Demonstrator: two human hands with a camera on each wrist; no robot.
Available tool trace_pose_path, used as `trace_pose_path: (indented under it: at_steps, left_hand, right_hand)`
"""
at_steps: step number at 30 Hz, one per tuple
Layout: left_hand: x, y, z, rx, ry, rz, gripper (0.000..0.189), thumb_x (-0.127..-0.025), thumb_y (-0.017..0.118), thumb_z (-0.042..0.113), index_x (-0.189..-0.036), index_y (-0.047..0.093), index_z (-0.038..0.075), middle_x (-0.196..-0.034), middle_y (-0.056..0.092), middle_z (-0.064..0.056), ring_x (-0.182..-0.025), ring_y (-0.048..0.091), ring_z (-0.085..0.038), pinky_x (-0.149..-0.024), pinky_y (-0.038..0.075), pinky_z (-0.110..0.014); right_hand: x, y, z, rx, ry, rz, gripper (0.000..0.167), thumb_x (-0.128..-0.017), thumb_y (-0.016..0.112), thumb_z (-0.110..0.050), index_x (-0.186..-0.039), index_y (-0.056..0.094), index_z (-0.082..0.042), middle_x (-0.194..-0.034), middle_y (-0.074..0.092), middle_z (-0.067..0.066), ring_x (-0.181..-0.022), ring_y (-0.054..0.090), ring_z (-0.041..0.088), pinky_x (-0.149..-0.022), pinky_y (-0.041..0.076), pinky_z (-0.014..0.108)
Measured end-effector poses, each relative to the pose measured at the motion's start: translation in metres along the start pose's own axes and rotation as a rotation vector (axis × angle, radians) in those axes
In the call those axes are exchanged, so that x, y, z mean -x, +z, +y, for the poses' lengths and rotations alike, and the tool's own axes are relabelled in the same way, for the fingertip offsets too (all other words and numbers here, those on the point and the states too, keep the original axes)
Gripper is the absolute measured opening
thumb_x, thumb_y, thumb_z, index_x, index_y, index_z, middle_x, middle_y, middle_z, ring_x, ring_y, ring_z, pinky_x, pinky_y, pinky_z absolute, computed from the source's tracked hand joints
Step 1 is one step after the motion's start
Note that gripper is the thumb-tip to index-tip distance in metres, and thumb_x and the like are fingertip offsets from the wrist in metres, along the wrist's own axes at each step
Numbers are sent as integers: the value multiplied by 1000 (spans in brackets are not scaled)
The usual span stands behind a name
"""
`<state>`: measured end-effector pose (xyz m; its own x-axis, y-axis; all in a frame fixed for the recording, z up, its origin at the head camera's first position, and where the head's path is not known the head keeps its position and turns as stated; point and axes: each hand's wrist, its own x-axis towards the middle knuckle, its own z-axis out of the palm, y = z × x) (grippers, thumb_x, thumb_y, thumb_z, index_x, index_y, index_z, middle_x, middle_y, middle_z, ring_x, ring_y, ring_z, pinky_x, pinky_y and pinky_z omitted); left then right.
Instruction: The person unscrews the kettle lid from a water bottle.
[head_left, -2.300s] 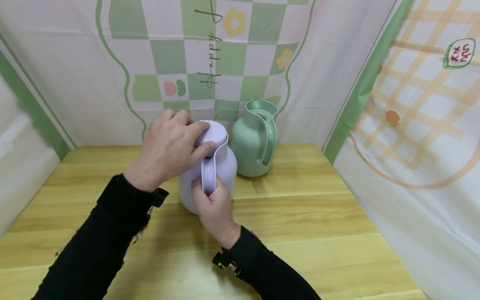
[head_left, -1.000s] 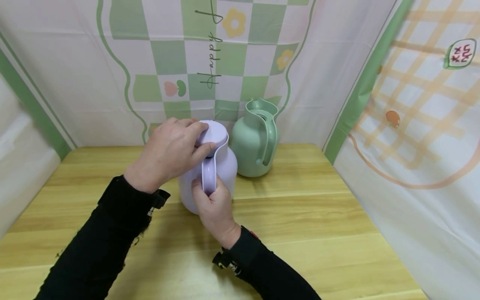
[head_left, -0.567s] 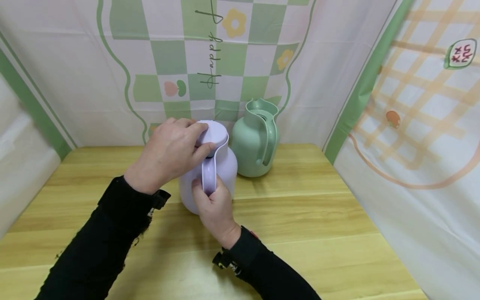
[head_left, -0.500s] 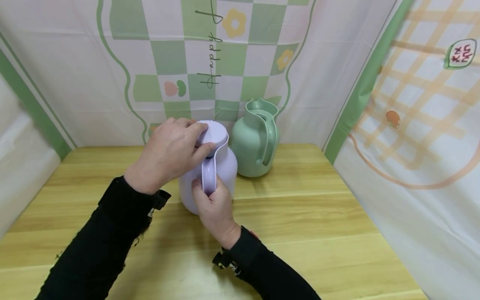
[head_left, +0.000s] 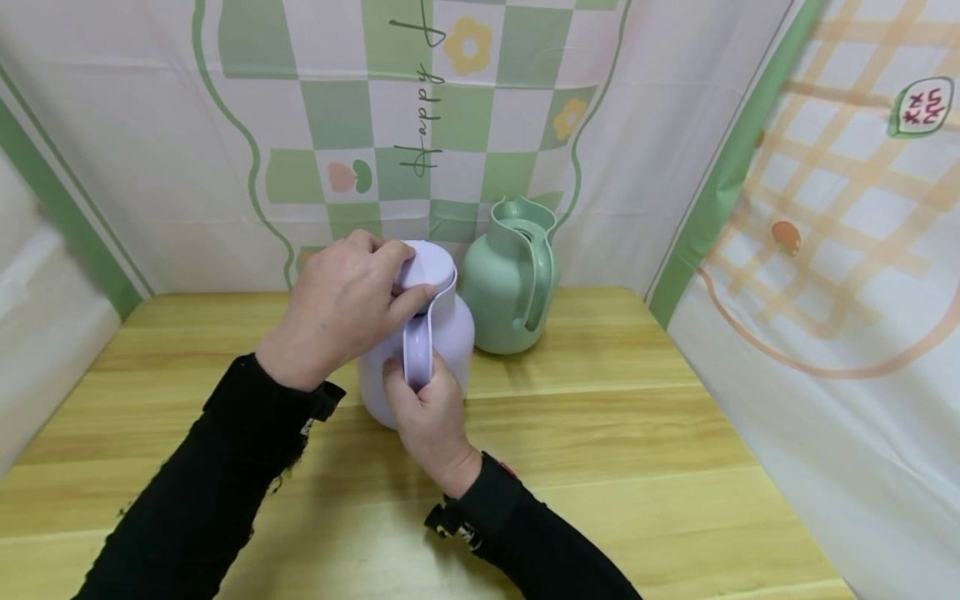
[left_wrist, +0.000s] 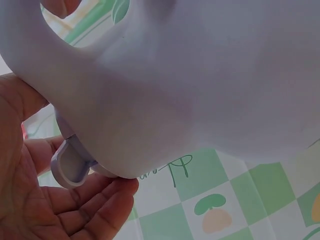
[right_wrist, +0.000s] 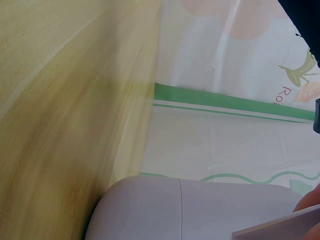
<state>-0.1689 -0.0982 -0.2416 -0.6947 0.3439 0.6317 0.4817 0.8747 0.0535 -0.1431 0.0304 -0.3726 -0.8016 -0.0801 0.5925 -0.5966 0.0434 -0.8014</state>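
Note:
A lilac thermos jug stands upright on the wooden table, its handle facing me. My left hand holds the jug's round lid, thumb at the near side and fingers over the left and far side. In the left wrist view, a small lilac tab sticks out by the spout, between thumb and fingers. My right hand grips the lower part of the handle, thumb on its left. The right wrist view shows the jug's lower body close to the tabletop.
A green thermos jug stands just behind and to the right, handle toward me, its top recessed inside a flared rim. Printed cloth hangs along the back and sides of the table.
The left hand's wrist has shifted slightly right and its knuckles have risen a little at the lid. Right hand and both jugs keep their places.

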Motion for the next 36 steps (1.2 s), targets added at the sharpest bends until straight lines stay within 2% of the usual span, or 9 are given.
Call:
trace_pose_path:
  at_steps: [6,10,18,24,27,29,34,36]
  left_hand:
    - [1,2,1,32,-16,12,43,-95,75,42,-104,69,1,-84,60,-18,-67,58,-30,-53,49,-42]
    - [1,3,2,42,-22,19,42,-94,75,42,-102,68,1,-82,57,-17,-67,55,-30,-53,48,-41]
    - [1,4,1,48,-10,37,46,-93,76,42,-108,69,-2,-95,68,-23,-74,64,-35,-59,52,-44]
    - [0,4,0,49,-41,6,53,-94,74,44,-119,68,-2,-105,73,-22,-85,68,-38,-68,55,-48]
    - [-2,4,-3,72,-24,-23,58,-95,72,46,-127,66,-2,-114,71,-24,-92,69,-38,-74,56,-50]
    - [-4,3,-5,103,-1,-53,63,-95,72,47,-134,62,-1,-125,67,-28,-104,68,-42,-82,57,-53]
    - [-9,1,-11,205,20,-186,66,-101,64,45,-151,52,5,-151,49,-34,-136,52,-51,-105,48,-63]
    - [-11,1,-12,224,11,-235,60,-104,57,41,-153,52,8,-155,46,-31,-139,50,-49,-110,44,-62]
  right_hand:
    - [0,-1,0,10,0,-1,17,-102,59,-18,-91,56,-5,-73,35,-3,-67,41,13,-61,36,25]
    - [1,0,0,25,5,9,17,-102,60,-18,-93,58,-4,-73,37,-3,-68,44,14,-61,38,25]
    - [1,0,0,27,-1,9,17,-102,60,-18,-92,57,-4,-73,37,-3,-67,44,14,-60,37,25]
    - [1,0,0,27,-3,9,16,-102,60,-18,-95,59,-4,-74,40,-3,-68,46,14,-60,38,25]
    - [1,0,0,18,-8,3,16,-102,60,-18,-95,59,-3,-74,40,-2,-68,46,13,-61,39,25]
    - [1,0,0,4,-13,-7,16,-102,59,-17,-95,58,-4,-74,39,-2,-68,45,13,-60,38,25]
    - [0,0,1,-8,-23,-19,18,-103,58,-17,-89,53,-6,-73,34,-2,-65,38,12,-60,33,24]
    - [0,0,1,-4,-19,-16,20,-103,58,-17,-87,51,-6,-73,32,-3,-65,38,12,-60,32,24]
